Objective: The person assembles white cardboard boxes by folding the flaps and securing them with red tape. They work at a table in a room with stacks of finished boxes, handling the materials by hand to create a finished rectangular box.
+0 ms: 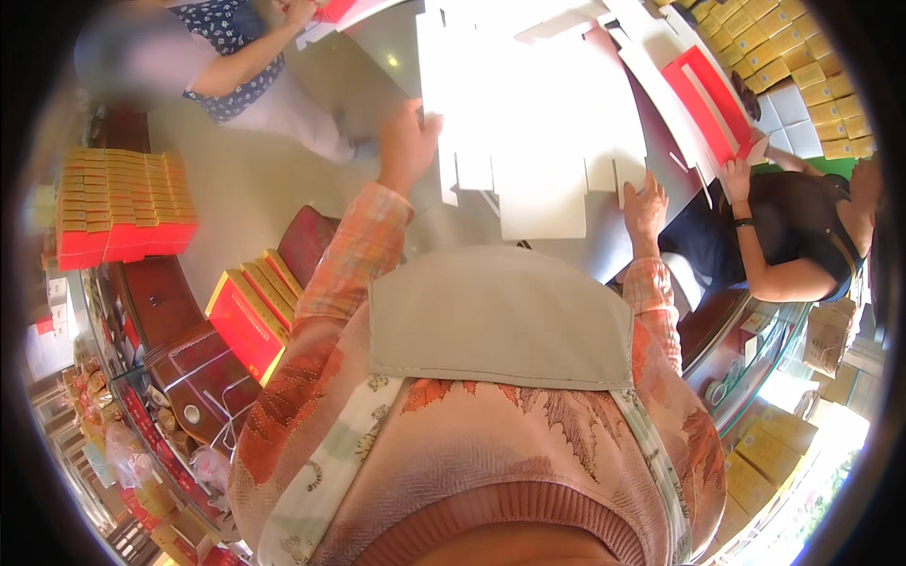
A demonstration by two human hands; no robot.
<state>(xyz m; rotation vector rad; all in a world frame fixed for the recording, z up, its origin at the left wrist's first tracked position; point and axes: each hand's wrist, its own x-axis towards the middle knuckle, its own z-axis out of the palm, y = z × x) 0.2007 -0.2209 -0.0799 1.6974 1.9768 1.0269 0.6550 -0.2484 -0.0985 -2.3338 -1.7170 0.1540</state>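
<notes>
Across the table (pixel 396 57) lies the flat white cardboard blank (pixel 528 132) — long axis running away from the person. The left hand (pixel 408 141) pinches its left edge; the right hand (pixel 645 203) rests open at its near right corner — both equally close.

White die-cut cardboard box blank (pixel 528 123), unfolded, lying flat on tabletop (pixel 396 47) w/ flaps along near edge; left hand (pixel 408 141) grips its left edge, right hand (pixel 645 203) rests at lower-right flap.
</notes>
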